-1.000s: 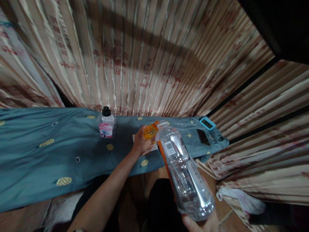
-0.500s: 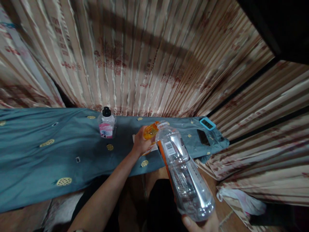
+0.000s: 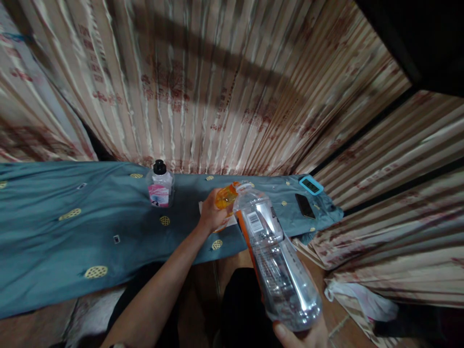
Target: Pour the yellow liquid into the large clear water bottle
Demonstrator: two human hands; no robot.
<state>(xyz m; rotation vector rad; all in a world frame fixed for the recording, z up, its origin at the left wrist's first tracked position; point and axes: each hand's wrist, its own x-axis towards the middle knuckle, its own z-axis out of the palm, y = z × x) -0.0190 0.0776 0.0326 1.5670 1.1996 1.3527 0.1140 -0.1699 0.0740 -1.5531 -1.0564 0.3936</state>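
Left hand point(image 3: 212, 215) closed round the small orange bottle point(image 3: 225, 197) over the worktop point(image 3: 108, 227), right hand point(image 3: 304, 336) gripping the tilted big bottle point(image 3: 275, 261) by its base: mouths misalign, liquid likely spills on cloth.

My right hand point(image 3: 302, 336) tilts a clear bottle point(image 3: 275, 256); my left hand point(image 3: 212, 215) grips an orange vessel point(image 3: 225, 196) over the table point(image 3: 54, 232).

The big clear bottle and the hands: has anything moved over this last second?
Nothing visibly changed. The right hand holds the big clear bottle by its base, tilted with its neck toward the table, and the left hand stays closed on the orange piece at the bottle's mouth. The small black-capped bottle and the phone lie where they were on the blue cloth.
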